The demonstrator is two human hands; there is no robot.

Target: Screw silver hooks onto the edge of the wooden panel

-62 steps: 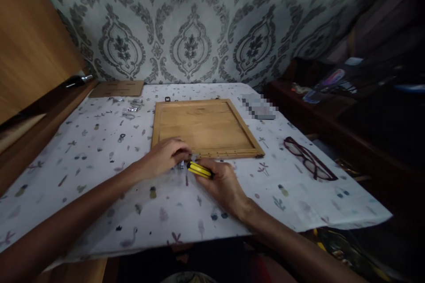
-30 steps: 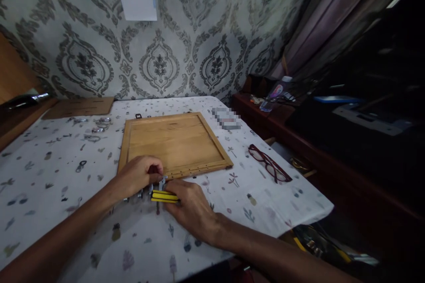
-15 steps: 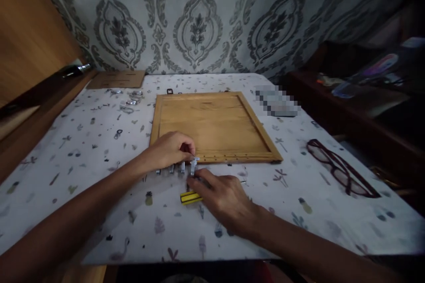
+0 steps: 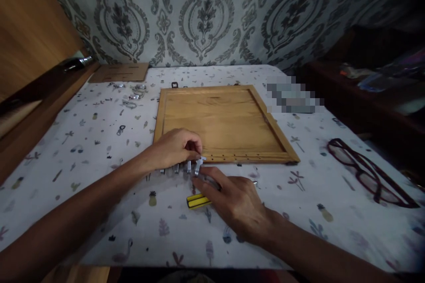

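A wooden panel with a raised frame lies flat on the table, with small dark holes along its near edge. My left hand is closed at that edge, its fingertips pinching the top of a small metal bracket. Thumb and index finger of my right hand close at the bracket's lower end. Several similar brackets sit in a row to the left, along the panel's edge. A screwdriver with a yellow and black handle lies partly hidden under my right hand.
Loose metal hardware lies at the back left, near a piece of cardboard. Dark-framed glasses rest on the right side of the patterned tablecloth. A blurred-out flat object is at the back right.
The view has shifted slightly, so the panel and glasses appear farther right. Both hands keep the same pose at the bracket, which looks a little more tilted.
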